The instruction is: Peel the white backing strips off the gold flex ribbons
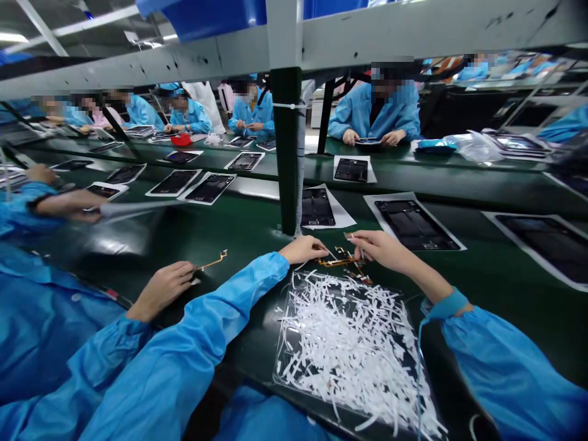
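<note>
The flex cables [337, 262] sit in a messy little heap on the bench [257, 226], just past the tray [276, 367] of white strips [349, 343]. My worry: they look thin, so a hard tug could crease one or drag a tangled one along. Also the cord [419, 361] off the right wrist strap [448, 304] hangs over the tray and could sweep strips out. Right hand [381, 248] is pinching a small part [348, 236], too tiny to ID. Left hand [303, 249] has fingertips together at the heap; can't tell if they're gripping anything. Fingers hide some cables.
</note>
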{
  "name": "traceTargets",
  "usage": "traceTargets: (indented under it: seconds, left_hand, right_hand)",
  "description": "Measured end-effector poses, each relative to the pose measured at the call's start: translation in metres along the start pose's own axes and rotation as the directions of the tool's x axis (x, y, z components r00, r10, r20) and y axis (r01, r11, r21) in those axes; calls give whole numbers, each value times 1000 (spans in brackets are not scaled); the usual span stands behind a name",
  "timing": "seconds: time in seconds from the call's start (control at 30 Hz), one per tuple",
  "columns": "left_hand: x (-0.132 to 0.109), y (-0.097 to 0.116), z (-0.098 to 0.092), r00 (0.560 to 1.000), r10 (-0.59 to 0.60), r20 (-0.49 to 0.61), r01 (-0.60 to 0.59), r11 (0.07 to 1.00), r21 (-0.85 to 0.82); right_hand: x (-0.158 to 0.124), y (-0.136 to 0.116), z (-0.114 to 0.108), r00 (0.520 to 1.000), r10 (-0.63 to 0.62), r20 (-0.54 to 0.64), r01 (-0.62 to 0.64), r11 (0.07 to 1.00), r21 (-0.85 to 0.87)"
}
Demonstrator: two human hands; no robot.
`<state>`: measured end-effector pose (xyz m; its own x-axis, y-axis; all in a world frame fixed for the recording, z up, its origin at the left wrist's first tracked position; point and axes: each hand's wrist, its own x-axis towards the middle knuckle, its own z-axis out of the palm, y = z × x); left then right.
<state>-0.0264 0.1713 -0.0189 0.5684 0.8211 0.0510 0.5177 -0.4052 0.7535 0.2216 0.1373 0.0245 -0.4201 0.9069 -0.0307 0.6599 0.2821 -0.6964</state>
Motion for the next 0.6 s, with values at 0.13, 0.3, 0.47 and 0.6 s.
traceTargets:
  seconds: [0.13, 0.3, 0.47, 0.6]
  left_hand:
    - [-10, 20, -6, 988, 15, -156, -17, 1000, -13]
    - [-36, 53, 13, 986, 46, -160, -112, 893, -436]
    - [-64, 74, 23, 948, 73, -310, -174, 934, -312]
    - [-85, 86, 23, 915, 210, -346, -263, 958, -113]
  right_hand:
    - [-15, -11, -1, 999, 11, -52, -7, 998, 69]
    - [-36, -35, 13, 998, 43, -45, -35, 984, 174]
    - [-60, -60, 27, 999, 41, -34, -30, 964, 265]
    - [-92, -75, 41, 975, 138, -173, -72, 937, 342]
